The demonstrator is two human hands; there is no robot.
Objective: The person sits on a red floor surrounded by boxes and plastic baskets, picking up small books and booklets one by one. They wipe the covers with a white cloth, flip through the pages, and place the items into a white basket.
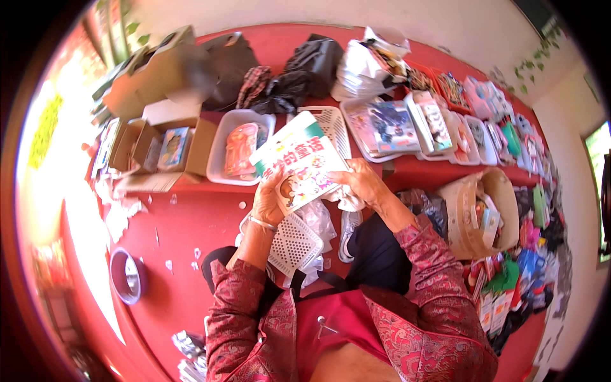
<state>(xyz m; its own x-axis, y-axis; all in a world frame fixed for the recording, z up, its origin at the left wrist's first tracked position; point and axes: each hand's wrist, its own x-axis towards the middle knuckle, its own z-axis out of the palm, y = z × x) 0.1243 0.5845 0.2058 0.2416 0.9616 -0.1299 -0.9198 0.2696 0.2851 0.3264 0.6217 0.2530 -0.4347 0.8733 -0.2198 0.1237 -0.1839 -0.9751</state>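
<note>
Lettering, large and red, runs aslant across the white cover of a children's picture book (pixel 300 162); I can see it is Chinese script, with a green band above and colourful cartoon figures below. From my remote seat I watch the book held up in front of the person's body, tilted, cover toward the camera. The left hand (pixel 270 200) has its grip on the lower left edge, thumb on the cover; the right hand (pixel 359 179) has its grip on the right edge. Below is a white perforated basket (pixel 293 239), with a clear plastic bag (pixel 318 219) beside it. Along the red desk (pixel 420 178), a white tub (pixel 230 179) stands to the left, and a blue illustrated cover (pixel 391 124) lies to the right, its small print too small for me.
</note>
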